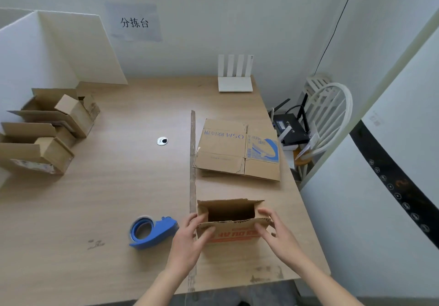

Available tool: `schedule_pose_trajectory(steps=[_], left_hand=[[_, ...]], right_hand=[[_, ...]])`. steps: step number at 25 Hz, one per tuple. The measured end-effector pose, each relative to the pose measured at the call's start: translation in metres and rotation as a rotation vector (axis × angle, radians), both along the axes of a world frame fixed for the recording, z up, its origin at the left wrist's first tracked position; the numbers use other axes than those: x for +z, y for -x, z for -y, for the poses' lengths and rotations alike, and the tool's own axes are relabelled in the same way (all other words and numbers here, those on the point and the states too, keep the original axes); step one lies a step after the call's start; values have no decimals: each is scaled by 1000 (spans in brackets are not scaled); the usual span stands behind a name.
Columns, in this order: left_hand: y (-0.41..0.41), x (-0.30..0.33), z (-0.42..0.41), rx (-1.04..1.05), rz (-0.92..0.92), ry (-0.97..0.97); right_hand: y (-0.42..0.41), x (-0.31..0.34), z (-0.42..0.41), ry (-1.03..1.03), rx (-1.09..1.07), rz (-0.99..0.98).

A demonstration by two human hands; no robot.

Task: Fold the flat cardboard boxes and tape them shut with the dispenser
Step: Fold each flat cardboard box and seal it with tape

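Note:
A small brown cardboard box [231,213] with red print stands opened up near the table's front edge, its top open and dark inside. My left hand [190,237] grips its left side with the thumb on the near flap. My right hand [278,232] grips the right side, fingers curled over the near flap's corner. A blue tape dispenser [152,231] lies on the table just left of my left hand. Flat cardboard boxes [240,150] with blue print lie stacked behind the held box.
Several folded brown boxes [47,130] stand at the table's left edge by a white board. A white router [235,77] stands at the back. A tape strip [193,163] runs down the wooden table [107,187]. A white chair [325,120] with devices stands at the right.

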State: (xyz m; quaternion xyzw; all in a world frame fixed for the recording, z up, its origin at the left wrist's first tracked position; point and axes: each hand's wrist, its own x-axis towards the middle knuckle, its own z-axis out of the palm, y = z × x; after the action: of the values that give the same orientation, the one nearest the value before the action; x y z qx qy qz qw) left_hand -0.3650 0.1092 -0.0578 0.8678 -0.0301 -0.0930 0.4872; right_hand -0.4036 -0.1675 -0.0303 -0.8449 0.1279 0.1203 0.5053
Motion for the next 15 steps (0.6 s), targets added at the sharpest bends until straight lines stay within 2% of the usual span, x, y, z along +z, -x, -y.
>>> schedule_pose_trajectory(steps=[7,12,15], left_hand=[[-4,14,10,126,-23,-27],[-20,17,5,-17,-18,-101],[-17,19,2,-48,49,-183]], right_hand=[[-3,7,-4,-6,-131,60],[-16,8,2,7,-100,20],[-12,7,3,3,-111,19]])
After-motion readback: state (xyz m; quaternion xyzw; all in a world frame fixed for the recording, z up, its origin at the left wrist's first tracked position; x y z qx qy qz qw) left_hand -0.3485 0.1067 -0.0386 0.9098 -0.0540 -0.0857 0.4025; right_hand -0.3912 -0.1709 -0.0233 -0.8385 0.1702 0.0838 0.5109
